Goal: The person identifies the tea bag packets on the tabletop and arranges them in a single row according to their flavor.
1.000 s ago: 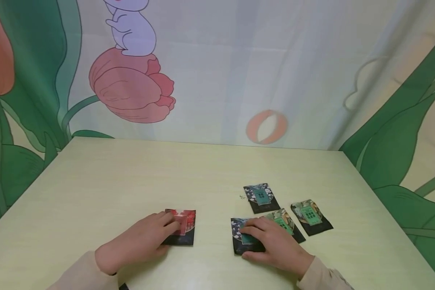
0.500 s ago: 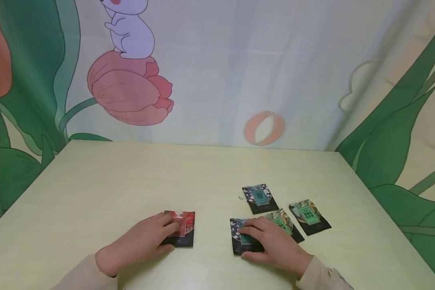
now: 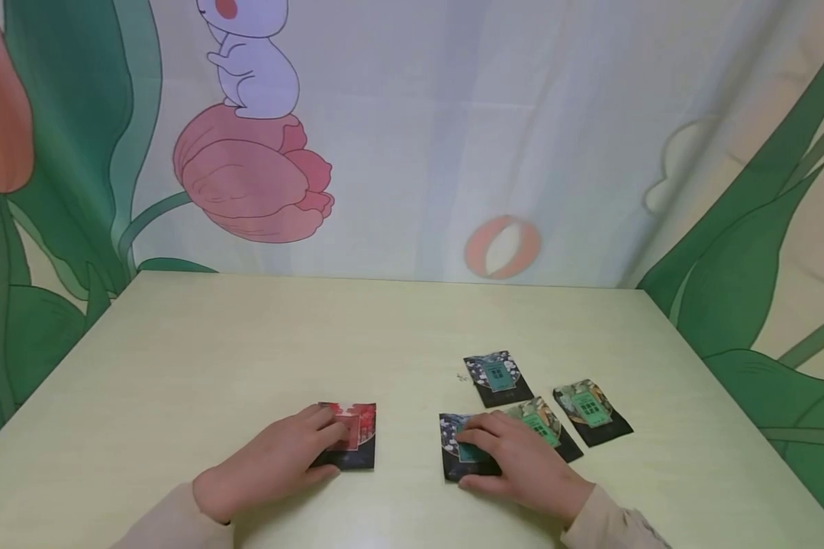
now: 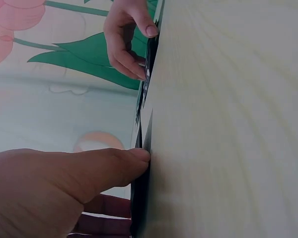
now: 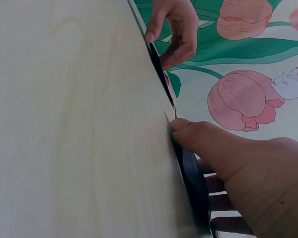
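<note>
item: red packet (image 3: 352,435), flat on worktop (image 3: 247,343), under left hand (image 3: 275,461) fingertips, lying at 1 o'clock from its palm. right hand (image 3: 518,461) pressed green-label packet (image 3: 461,450) likewise; neither grip curled round anything.

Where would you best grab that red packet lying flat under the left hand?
Probably by its near edge, coming from the person's side. The red packet lies flat on the table, so the left hand would likely slip a thumb under that edge, fingers on top, and pinch.
</note>
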Motion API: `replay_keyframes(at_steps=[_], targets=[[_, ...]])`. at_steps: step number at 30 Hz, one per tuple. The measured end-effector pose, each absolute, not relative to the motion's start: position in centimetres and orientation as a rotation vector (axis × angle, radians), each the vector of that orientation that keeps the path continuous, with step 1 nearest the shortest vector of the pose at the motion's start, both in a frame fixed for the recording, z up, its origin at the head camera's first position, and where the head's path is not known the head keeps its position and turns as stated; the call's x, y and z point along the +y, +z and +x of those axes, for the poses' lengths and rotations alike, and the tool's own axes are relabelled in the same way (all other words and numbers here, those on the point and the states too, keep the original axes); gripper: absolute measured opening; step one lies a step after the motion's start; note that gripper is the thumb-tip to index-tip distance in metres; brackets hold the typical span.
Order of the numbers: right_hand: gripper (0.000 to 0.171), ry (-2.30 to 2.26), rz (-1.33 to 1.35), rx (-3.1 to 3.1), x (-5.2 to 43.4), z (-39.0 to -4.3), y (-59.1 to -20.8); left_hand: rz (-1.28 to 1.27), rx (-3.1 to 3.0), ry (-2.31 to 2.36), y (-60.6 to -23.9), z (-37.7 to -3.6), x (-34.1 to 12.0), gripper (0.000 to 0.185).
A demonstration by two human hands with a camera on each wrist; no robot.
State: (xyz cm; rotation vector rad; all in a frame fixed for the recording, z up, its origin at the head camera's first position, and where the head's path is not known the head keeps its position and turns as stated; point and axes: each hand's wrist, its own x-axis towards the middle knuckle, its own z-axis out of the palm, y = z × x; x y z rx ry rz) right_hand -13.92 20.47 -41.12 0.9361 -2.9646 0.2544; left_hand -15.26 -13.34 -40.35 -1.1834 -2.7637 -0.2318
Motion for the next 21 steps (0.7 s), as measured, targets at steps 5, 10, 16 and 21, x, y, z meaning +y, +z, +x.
replay_keyframes(at_steps=[5,10,16,21], targets=[[0.059,0.246,0.928,-2.941,20.2,-14.2,-41.2,-1.154,-2.84,-0.231,-40.2,-15.4,-13.1,0.037],[0.061,0.245,0.924,-2.968,19.8,-14.3,-41.2,-1.168,-2.851,-0.224,-40.1,-15.4,-13.1,0.04],[0.061,0.246,0.924,-2.961,19.5,-14.3,-41.2,-1.169,-2.834,-0.248,-40.2,-15.2,-13.2,0.039],[0.061,0.235,0.927,-2.95,19.2,-14.5,-41.1,-1.162,-2.826,-0.262,-40.3,-15.2,-13.4,0.04]])
